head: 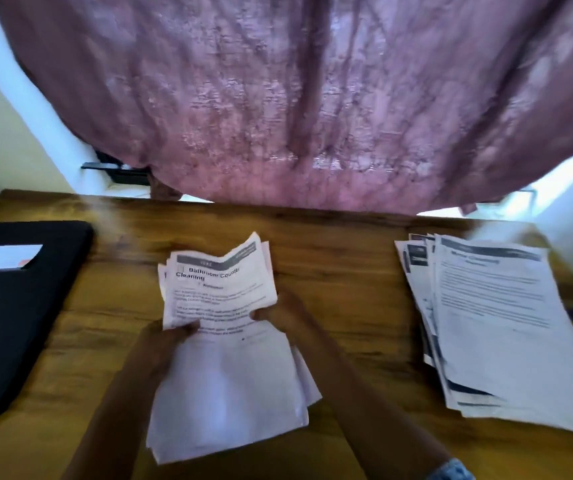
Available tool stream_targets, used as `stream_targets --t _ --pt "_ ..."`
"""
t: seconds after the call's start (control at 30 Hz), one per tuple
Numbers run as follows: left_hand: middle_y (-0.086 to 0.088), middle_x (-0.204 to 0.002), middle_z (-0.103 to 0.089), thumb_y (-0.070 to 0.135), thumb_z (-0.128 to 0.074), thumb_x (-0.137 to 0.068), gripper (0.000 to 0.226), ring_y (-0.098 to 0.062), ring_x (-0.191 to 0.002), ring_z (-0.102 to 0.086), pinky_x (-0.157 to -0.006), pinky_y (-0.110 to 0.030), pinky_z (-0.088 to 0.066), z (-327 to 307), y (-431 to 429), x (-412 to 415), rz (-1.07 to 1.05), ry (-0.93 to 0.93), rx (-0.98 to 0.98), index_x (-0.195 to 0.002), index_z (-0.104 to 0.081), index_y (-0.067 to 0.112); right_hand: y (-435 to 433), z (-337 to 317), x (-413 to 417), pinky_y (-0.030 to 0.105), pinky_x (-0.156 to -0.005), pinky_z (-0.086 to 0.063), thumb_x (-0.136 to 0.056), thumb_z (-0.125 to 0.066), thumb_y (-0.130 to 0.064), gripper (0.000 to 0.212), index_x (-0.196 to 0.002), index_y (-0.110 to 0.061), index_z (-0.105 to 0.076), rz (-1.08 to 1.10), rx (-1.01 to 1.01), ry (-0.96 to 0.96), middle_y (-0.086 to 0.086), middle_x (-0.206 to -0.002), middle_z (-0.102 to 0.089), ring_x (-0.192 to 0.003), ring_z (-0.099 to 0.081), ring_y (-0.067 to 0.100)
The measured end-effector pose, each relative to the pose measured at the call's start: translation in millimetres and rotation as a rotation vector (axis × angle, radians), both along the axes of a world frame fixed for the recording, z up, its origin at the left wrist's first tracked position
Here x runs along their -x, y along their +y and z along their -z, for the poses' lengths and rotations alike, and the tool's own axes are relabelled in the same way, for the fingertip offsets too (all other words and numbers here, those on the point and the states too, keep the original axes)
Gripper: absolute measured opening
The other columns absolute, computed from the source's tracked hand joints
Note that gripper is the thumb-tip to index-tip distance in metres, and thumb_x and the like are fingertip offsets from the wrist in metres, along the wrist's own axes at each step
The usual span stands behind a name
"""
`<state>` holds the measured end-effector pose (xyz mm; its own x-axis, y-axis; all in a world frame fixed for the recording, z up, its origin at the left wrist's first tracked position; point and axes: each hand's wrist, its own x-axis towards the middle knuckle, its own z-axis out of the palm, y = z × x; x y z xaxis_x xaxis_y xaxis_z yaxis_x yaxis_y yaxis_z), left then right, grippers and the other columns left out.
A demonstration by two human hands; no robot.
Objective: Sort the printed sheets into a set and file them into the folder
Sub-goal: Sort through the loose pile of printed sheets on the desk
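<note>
In the head view, both hands hold a bundle of printed sheets point(221, 292) above the middle of the wooden counter point(364, 306). The left hand point(169, 344) pinches the bundle at its left edge and the right hand point(281, 311) at its right edge, so each grip is closed on the paper. The top page is bent, and its title reads "Bathroom Counter Cleaning". A fanned pile of sheets point(492, 323) lies on the right of the counter, well apart. The black folder point(18, 323), closed, with a white label point(8, 256), lies at the left. A purple curtain point(312, 98) hangs behind.
</note>
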<state>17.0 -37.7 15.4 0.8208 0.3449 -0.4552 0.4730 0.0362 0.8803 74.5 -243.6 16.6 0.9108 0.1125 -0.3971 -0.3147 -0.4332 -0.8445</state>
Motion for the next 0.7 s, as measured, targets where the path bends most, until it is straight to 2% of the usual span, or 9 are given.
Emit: stream_targets --t 0.07,0.17,0.23,0.37,0.47,0.53,0.6,0.67,0.7 --pt "-0.016 -0.099 -0.072 0.004 -0.071 -0.078 0.019 -0.027 -0.085 -0.069 -0.080 -0.034 -0.050 -18.4 -32.8 3.3 0.051 -0.100 0.033 -0.097 -0.071 0.007 -35.0 -17.7 4.7 0.040 -0.095 -0.049 -0.077 -0.076 -0.004 0.043 -0.117 -0.003 -0.063 0.045 -0.174 0.020 0.014 -0.122 -0.063 -0.106 -0.061 0.023" --pt "0.000 -0.083 -0.075 0.006 -0.068 -0.083 0.012 -0.019 -0.076 -0.071 -0.076 -0.037 -0.058 -42.6 -106.5 -17.5 0.105 -0.153 0.196 -0.092 -0.071 0.013 -129.6 -61.3 9.1 0.019 -0.081 -0.051 -0.077 -0.071 0.007 0.036 -0.108 -0.010 -0.063 0.163 -0.278 -0.110 0.010 -0.117 -0.065 -0.087 -0.062 0.004" --pt "0.008 -0.078 -0.074 0.010 -0.070 -0.082 0.009 -0.008 -0.073 -0.070 -0.078 -0.028 -0.056 -52.1 -166.1 -41.7 0.182 -0.181 0.232 -0.089 -0.070 0.016 -202.1 -87.0 11.3 0.017 -0.075 -0.050 -0.074 -0.074 0.006 0.037 -0.107 -0.009 -0.065 0.204 -0.193 -0.234 0.008 -0.107 -0.067 -0.077 -0.063 -0.004" --pt "-0.005 -0.096 -0.074 0.012 -0.079 -0.074 0.028 -0.018 -0.085 -0.070 -0.079 -0.029 -0.056 -51.9 -306.4 -80.4 0.407 -0.209 0.281 -0.101 -0.071 0.012 -339.5 -95.7 12.3 0.038 -0.089 -0.050 -0.071 -0.082 -0.021 0.046 -0.113 -0.009 -0.067 0.384 0.248 -0.272 0.010 -0.109 -0.069 -0.098 -0.064 0.022" --pt "-0.010 -0.114 -0.067 0.005 -0.073 -0.081 0.036 -0.025 -0.098 -0.064 -0.082 -0.031 -0.054 -19.5 -382.2 -97.1 0.549 -0.187 0.084 -0.115 -0.066 0.006 -390.8 -62.9 11.9 0.028 -0.084 -0.051 -0.071 -0.082 -0.024 0.055 -0.117 -0.001 -0.062 0.433 0.385 -0.159 0.020 -0.117 -0.064 -0.109 -0.060 0.035" --pt "-0.010 -0.129 -0.058 0.020 -0.074 -0.079 0.049 -0.029 -0.116 -0.056 -0.092 -0.036 -0.051 5.3 -419.2 -96.5 0.588 -0.169 -0.174 -0.124 -0.058 0.014 -406.0 -36.9 18.1 0.027 -0.086 -0.046 -0.075 -0.079 -0.028 0.066 -0.127 -0.001 -0.050 0.417 0.558 -0.080 0.023 -0.128 -0.055 -0.117 -0.053 0.037" --pt "-0.011 -0.151 -0.028 0.033 -0.072 -0.077 0.071 -0.030 -0.139 -0.028 -0.113 -0.043 -0.030 18.5 -435.3 -87.1 0.561 -0.132 -0.386 -0.139 -0.038 0.025 -414.1 -18.0 26.8 0.037 -0.099 -0.037 -0.073 -0.079 -0.042 0.085 -0.138 -0.009 -0.037 0.484 0.702 -0.109 0.018 -0.139 -0.042 -0.128 -0.039 0.034" --pt "-0.011 -0.160 -0.003 0.036 -0.070 -0.082 0.093 -0.029 -0.146 -0.006 -0.119 -0.044 -0.011 24.7 -439.4 -79.0 0.499 -0.064 -0.457 -0.152 -0.010 0.024 -425.1 -0.7 33.9 0.040 -0.109 -0.024 -0.072 -0.077 -0.047 0.093 -0.144 -0.010 -0.030 0.570 0.674 -0.154 0.016 -0.145 -0.035 -0.135 -0.029 0.033" --pt "-0.009 -0.161 0.001 0.036 -0.070 -0.083 0.099 -0.028 -0.147 -0.003 -0.119 -0.044 -0.008 25.0 -438.4 -76.3 0.466 -0.037 -0.450 -0.153 -0.002 0.022 -428.6 4.4 37.2 0.040 -0.110 -0.020 -0.072 -0.077 -0.049 0.096 -0.145 -0.010 -0.028 0.586 0.663 -0.168 0.016 -0.147 -0.033 -0.137 -0.027 0.033"
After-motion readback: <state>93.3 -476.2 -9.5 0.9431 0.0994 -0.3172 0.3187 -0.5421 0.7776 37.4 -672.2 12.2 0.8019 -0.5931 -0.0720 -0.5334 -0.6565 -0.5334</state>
